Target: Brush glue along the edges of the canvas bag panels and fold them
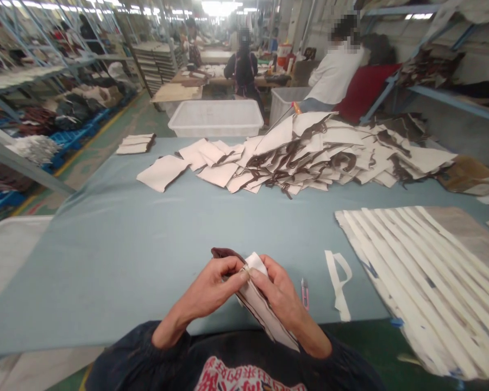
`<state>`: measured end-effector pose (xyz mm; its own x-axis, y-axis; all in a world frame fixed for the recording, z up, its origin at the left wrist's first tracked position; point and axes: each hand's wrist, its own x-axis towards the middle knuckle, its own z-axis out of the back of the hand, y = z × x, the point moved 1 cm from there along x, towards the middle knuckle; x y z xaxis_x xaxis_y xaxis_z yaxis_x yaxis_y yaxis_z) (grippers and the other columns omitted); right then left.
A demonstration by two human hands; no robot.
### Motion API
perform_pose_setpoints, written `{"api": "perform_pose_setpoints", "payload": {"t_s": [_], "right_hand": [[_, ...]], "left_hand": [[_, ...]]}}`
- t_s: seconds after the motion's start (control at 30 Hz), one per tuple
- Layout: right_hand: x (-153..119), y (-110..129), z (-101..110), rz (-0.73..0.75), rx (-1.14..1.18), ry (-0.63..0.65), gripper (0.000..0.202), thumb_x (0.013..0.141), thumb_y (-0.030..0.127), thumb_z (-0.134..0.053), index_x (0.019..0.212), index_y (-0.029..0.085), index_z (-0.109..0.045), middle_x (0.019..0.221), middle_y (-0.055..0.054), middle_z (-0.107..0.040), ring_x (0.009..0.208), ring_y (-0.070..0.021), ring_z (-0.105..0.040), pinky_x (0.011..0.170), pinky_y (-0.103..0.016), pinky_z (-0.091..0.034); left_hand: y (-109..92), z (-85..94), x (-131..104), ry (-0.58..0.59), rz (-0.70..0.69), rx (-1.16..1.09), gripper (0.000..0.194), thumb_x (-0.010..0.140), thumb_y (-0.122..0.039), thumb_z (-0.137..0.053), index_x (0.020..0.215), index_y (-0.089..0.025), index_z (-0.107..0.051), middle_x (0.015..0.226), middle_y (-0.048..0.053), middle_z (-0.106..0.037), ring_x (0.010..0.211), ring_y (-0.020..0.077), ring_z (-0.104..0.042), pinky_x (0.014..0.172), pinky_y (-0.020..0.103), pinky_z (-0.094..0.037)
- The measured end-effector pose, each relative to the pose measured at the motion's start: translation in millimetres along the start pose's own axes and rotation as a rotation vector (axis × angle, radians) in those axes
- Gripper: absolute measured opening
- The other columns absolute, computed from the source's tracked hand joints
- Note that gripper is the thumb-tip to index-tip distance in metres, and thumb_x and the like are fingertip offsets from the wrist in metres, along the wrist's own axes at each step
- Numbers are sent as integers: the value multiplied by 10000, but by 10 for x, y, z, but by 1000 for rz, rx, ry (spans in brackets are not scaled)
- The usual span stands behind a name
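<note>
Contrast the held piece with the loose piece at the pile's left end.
The held piece is pinched by the left hand and right hand; the loose piece lies on the table, untouched. The held piece looks narrow, perhaps folded; the loose piece is spread out. Both show pale faces and dark edges.

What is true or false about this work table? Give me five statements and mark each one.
1. The left hand and right hand both hold a cream fabric piece with dark brown edging. True.
2. Small pink-handled metal snips lie on the grey-blue cloth-covered table. True.
3. The snips lie to the left of both hands. False: they lie to the right.
4. A large, loose heap of cream and brown fabric pieces lies on the table. True.
5. The heap is closer to the person than the snips. False: it lies farther away.
</note>
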<state>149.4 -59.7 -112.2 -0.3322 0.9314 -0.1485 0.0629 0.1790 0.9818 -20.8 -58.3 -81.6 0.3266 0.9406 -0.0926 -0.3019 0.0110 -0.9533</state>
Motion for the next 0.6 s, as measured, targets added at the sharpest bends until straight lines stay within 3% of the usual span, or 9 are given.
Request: {"api": "perform_pose_setpoints", "payload": {"t_s": [0.3,0.6], "right_hand": [[92,-62,-25,3,11,9,457,899,644,-634,954,193,-584,764,21,-570,666,-128,-493,603,-238,-420],[202,-78,-6,39,-156,-32,413,913,598,-565,931,187,-595,800,6,-579,723,-155,-500,664,-269,-428]], "left_hand": [[65,20,38,-25,-30,25,272,903,-379,-524,722,-179,-559,708,-13,-537,686,141,-472,634,259,-371],[134,20,81,-37,-10,73,213,891,-319,-488,737,-180,-540,728,-12,-534,699,149,-466,647,278,-363]]}}
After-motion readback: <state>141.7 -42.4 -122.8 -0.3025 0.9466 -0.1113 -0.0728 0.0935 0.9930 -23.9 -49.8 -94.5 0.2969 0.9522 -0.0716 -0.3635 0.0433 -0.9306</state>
